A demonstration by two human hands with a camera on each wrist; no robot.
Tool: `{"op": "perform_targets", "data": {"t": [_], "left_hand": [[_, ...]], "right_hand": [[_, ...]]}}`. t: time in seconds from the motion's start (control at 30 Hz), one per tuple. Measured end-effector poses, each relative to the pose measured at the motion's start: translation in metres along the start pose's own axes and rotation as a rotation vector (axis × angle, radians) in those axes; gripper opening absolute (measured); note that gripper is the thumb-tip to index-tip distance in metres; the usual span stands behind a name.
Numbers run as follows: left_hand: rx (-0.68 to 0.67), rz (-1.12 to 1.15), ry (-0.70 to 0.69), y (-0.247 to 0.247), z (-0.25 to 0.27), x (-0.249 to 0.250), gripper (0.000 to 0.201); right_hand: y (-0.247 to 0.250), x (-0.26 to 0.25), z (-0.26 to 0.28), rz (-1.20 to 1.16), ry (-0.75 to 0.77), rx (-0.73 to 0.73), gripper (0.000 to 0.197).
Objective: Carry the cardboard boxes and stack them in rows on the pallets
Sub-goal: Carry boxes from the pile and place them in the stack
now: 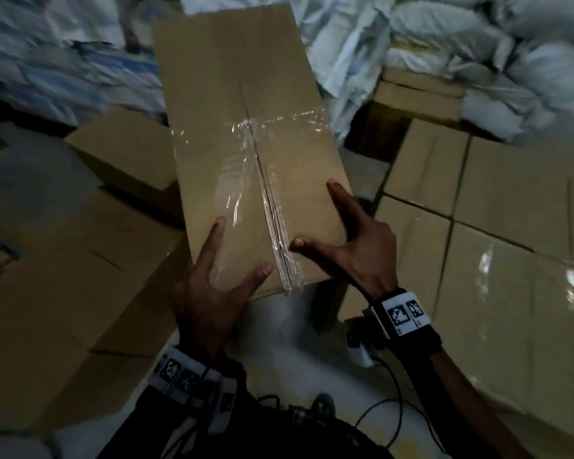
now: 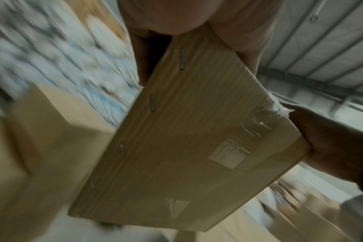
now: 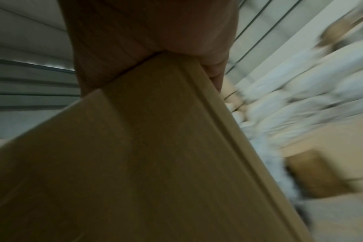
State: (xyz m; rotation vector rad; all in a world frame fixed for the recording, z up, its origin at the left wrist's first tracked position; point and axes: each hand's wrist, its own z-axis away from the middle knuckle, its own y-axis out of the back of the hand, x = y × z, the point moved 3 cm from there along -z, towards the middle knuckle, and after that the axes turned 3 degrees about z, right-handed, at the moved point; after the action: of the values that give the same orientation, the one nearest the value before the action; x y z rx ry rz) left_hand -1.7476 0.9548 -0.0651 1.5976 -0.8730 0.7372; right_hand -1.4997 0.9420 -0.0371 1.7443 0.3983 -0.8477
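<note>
A long brown cardboard box with clear tape along its top seam is held off the floor, pointing away from me. My left hand grips its near left corner, thumb and forefinger spread on top. My right hand grips the near right corner the same way, the other fingers down the side. In the left wrist view the stapled end face of the box fills the frame, with my left fingers curled round its edge. The right wrist view shows the box's side under my palm.
Taped boxes stand in close rows at the right, waist-low. Loose boxes lie on the floor at the left, one more behind them. White sacks are piled along the back. Pale floor shows beneath the box.
</note>
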Motion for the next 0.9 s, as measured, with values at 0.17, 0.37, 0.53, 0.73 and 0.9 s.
{"op": "perform_targets", "data": {"t": [0.17, 0.37, 0.53, 0.73, 0.9], "left_hand": [[-0.231, 0.021, -0.049, -0.06, 0.026, 0.025, 0.101], [-0.446, -0.058, -0.125, -0.125, 0.036, 0.033, 0.105], [-0.581, -0.162, -0.224, -0.177, 0.036, 0.047, 0.106], [-0.708, -0.141, -0.269, -0.238, 0.023, 0.039, 0.104], [-0.816, -0.197, -0.308, -0.275, 0.021, 0.02, 0.099]], "right_hand": [[0.053, 0.066, 0.058, 0.023, -0.15, 0.105, 0.11], [0.08, 0.124, 0.101, 0.017, -0.346, 0.188, 0.107], [0.088, 0.169, 0.114, 0.033, -0.474, 0.251, 0.104], [0.087, 0.224, 0.106, 0.042, -0.514, 0.324, 0.08], [0.082, 0.255, 0.105, 0.072, -0.552, 0.295, 0.082]]}}
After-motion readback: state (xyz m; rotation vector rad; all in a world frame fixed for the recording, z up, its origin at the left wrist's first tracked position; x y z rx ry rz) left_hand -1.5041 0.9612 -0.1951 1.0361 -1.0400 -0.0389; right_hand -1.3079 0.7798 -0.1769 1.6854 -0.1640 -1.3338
